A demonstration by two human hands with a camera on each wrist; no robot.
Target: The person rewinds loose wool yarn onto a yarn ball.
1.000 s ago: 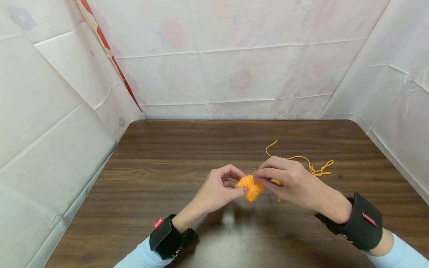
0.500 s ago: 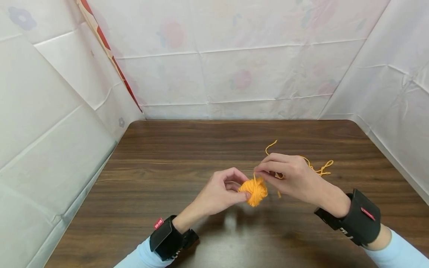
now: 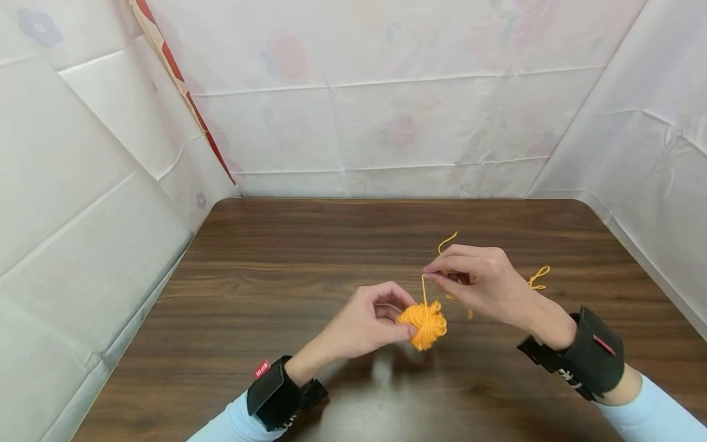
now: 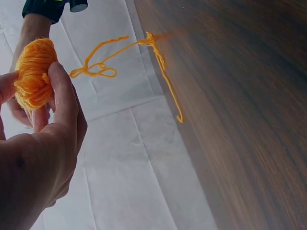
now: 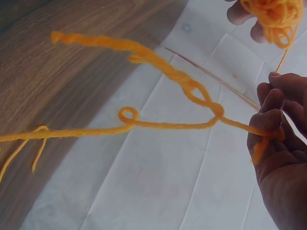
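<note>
**Dark bench walled in by pale sheeting**

A bench point(image 3: 309, 245) of dark brown wood grain fills the lower half of the head view, its far corners rounded. A soft gleam of light lies on its surface near the near edge. White plastic sheeting point(image 3: 386, 110) stands along the far edge and along both side edges, creased in straight fold lines and printed with faint pink and blue flowers. At the far left corner a red and cream patterned strip point(image 3: 182, 86) runs slantwise down the sheeting to the bench corner. In both wrist views the same wood grain and creased sheeting point(image 4: 139, 158) show behind.
</note>
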